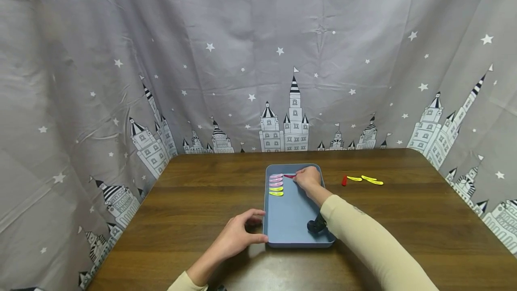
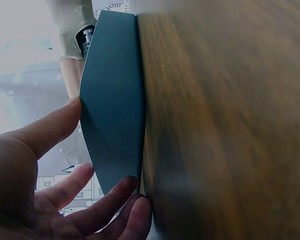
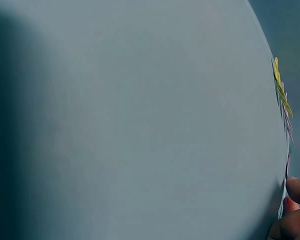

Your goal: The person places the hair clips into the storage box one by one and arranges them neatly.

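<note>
- 5 clips lie in a column in the blue-grey tray [image 1: 292, 212], near the centre of the head view: 3 pink clips [image 1: 276, 179] above 2 yellow clips [image 1: 276, 188], all along its left wall.
- 1 red clip [image 1: 289, 176] is inside the tray near its top edge, just right of the topmost pink clips; the right hand [image 1: 308, 178] pinches its right end between thumb and finger. Whether that clip bears on the tray floor cannot be told.
- 4 clips lie outside on the brown wooden table [image 1: 210, 178], right of centre in the frame: 1 loose red clip [image 1: 344, 180] and 3 loose yellow clips [image 1: 354, 178], 2 of these close together at the right end.
- The left hand [image 1: 238, 235], lower centre of the frame, grasps no clip; its spread thumb and fingers rest against the tray's left side, relaxed rather than clenched.
- Judging by the count, 5 of the 10 visible clips look placed, 1 is in hand and 4 remain outside; 1 second column seems barely begun.
</note>
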Action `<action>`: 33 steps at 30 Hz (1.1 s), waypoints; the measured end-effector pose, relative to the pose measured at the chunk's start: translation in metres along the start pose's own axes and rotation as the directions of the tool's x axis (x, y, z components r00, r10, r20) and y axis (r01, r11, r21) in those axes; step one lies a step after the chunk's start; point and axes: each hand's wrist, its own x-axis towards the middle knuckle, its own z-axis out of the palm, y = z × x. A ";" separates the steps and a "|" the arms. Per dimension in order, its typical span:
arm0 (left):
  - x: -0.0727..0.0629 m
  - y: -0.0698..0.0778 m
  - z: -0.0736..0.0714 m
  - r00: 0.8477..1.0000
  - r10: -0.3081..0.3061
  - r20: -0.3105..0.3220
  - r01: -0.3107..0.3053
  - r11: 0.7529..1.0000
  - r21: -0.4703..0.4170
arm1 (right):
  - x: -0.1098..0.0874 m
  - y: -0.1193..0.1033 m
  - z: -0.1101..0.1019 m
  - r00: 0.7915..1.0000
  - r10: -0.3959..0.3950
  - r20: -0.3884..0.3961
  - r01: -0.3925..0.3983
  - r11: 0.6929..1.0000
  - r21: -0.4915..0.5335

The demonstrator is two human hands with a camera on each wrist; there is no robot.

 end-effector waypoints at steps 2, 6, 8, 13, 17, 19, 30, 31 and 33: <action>0.000 0.001 0.000 1.000 -0.005 0.001 0.005 1.000 0.001 | 0.000 0.000 0.000 1.000 -0.003 -0.005 0.003 1.000 -0.009; 0.000 0.001 0.000 1.000 -0.008 0.001 0.008 1.000 0.006 | 0.001 0.000 0.001 1.000 -0.003 -0.008 0.003 1.000 -0.012; 0.001 0.001 0.000 1.000 -0.005 0.002 0.005 1.000 0.004 | 0.001 0.000 0.001 1.000 -0.003 -0.011 0.003 1.000 -0.019; 0.001 0.000 0.000 1.000 -0.001 0.004 0.001 1.000 0.001 | 0.002 -0.001 0.002 1.000 -0.001 -0.018 0.000 0.999 -0.038; 0.001 0.000 0.000 1.000 -0.001 0.006 0.001 1.000 0.000 | 0.002 -0.002 0.003 1.000 0.001 -0.017 -0.002 0.999 -0.034; 0.001 0.000 0.000 1.000 -0.001 0.006 0.001 1.000 -0.001 | 0.001 -0.001 0.004 1.000 -0.001 -0.019 0.001 1.000 -0.030; 0.000 0.001 0.000 1.000 -0.001 0.006 0.001 1.000 -0.001 | -0.001 -0.003 0.003 1.000 0.001 -0.022 -0.001 1.000 -0.020; 0.000 0.001 0.000 1.000 0.000 0.007 0.000 1.000 -0.002 | -0.001 -0.002 0.002 1.000 0.002 -0.019 -0.002 1.000 -0.020; 0.000 0.001 0.000 1.000 0.002 0.007 -0.002 1.000 -0.003 | -0.002 -0.003 0.001 1.000 0.003 -0.013 -0.004 1.000 -0.021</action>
